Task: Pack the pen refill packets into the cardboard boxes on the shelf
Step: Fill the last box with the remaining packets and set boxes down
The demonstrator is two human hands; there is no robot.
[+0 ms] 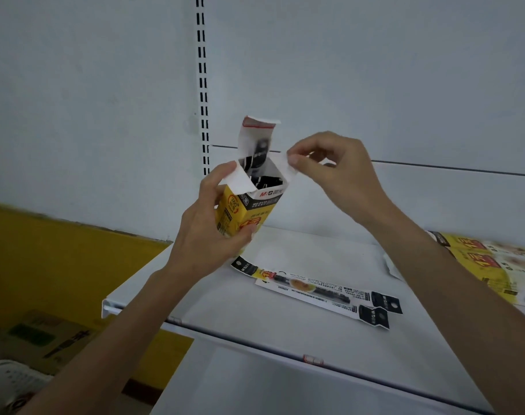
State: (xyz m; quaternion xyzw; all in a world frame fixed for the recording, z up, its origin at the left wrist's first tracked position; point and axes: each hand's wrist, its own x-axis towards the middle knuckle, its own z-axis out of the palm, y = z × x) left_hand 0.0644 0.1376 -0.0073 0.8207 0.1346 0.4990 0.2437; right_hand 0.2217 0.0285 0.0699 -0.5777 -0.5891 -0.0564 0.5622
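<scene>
A yellow and black cardboard box (249,208) stands upright above the white shelf (285,322), its top flaps open and dark refill packets showing inside. My left hand (209,226) grips the box's body, thumb by the left flap. My right hand (330,169) pinches the box's right flap between thumb and forefinger. The tall back flap with a red edge sticks up behind. Two long refill packets (321,290) lie flat on the shelf in front of the box.
More yellow flattened boxes (488,265) lie on the shelf at the right. A slotted upright (203,85) runs up the white back panel. Below left, on the floor, are a brown carton (42,336) and a white basket (12,381). A yellow wall band is at the left.
</scene>
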